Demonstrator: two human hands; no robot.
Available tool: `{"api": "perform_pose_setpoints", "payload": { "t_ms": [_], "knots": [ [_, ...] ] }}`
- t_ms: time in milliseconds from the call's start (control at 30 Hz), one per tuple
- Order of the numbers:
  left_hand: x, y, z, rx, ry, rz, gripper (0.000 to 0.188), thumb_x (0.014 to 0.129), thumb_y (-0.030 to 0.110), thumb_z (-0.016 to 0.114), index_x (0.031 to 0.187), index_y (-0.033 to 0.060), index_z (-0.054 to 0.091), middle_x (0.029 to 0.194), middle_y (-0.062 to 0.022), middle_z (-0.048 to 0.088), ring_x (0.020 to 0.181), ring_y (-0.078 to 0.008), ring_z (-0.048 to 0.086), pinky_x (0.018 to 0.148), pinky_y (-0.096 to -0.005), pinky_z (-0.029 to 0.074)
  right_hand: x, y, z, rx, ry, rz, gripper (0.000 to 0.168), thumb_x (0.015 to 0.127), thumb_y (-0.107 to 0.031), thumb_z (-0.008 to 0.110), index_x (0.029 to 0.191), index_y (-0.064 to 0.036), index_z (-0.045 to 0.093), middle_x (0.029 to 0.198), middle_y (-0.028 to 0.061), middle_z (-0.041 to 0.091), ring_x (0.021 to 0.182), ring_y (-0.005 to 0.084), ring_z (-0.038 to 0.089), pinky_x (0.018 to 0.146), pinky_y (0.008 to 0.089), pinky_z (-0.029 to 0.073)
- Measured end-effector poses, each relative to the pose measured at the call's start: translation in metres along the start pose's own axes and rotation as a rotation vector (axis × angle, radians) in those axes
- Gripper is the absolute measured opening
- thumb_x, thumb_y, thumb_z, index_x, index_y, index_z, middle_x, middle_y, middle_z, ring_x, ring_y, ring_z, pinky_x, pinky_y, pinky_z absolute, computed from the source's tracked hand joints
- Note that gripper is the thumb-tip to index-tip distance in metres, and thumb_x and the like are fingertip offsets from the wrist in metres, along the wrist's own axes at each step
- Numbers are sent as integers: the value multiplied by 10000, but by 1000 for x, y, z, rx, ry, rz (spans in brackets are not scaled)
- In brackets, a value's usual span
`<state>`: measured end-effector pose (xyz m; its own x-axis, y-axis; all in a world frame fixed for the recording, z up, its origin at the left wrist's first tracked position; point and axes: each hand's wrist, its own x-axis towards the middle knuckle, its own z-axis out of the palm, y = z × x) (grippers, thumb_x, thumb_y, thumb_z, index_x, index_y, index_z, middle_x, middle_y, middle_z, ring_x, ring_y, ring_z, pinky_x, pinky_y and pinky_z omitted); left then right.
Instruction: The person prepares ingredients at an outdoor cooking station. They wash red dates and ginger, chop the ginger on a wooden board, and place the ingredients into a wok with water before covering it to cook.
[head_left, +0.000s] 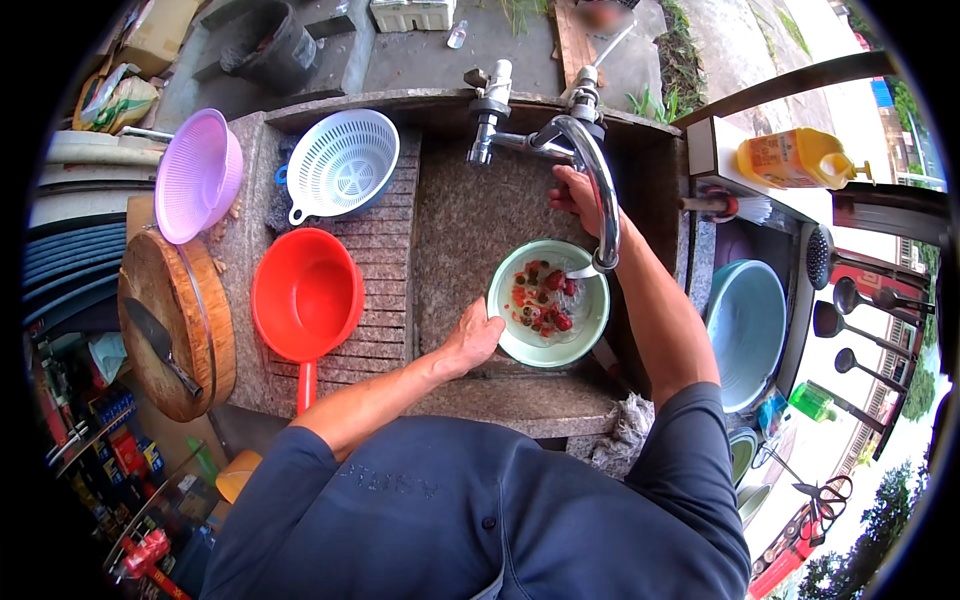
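My left hand (474, 337) grips the near-left rim of a pale green bowl (504, 289) in the stone sink. Inside it, dark red pieces (556, 283), small red bits and dark round pieces lie in clear water. From the curved chrome spout (606, 187) a short stream of water (583, 273) runs into the bowl. My right hand (577, 196) is beyond the bowl beside that spout, which partly covers it. Its fingers are loosely bent and slightly apart, with nothing visible in them.
Left of the basin (465, 199) are a red dipper (307, 296), a white-blue colander (345, 161), a lilac basket (196, 176) and a chopping block (214, 322) bearing a cleaver (154, 330). A second tap (487, 124) rises behind. Rightward stand a blue basin (748, 337) and yellow bottle (795, 157).
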<state>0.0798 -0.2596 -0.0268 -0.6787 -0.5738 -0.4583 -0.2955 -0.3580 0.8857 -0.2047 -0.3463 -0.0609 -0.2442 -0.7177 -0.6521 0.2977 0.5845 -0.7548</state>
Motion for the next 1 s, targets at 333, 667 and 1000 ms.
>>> {"api": "perform_pose_setpoints", "payload": {
  "t_ms": [333,667,1000],
  "knots": [
    [4,-11,-1,2,34,-18,351,832,80,428,1133,-57,548,1032,-128,636,949,-174,573,848,-333,471,5,12,1,-66,47,-100,119,891,-181,651,914,-87,580,688,-26,489,569,85,471,506,255,427],
    [-21,-2,-11,29,-16,20,351,837,76,449,1153,-48,537,1022,-111,640,886,-184,617,760,-323,524,-20,2,-11,139,-105,-183,319,890,-247,665,1057,9,577,858,38,619,698,100,603,612,249,501],
    [-75,22,-1,-200,-26,-74,357,835,77,446,1157,-43,546,1037,-120,646,948,-175,602,807,-314,505,-273,40,-17,-111,314,-98,390,971,-309,545,1179,20,570,865,35,621,612,71,549,548,223,463]
  ]
}}
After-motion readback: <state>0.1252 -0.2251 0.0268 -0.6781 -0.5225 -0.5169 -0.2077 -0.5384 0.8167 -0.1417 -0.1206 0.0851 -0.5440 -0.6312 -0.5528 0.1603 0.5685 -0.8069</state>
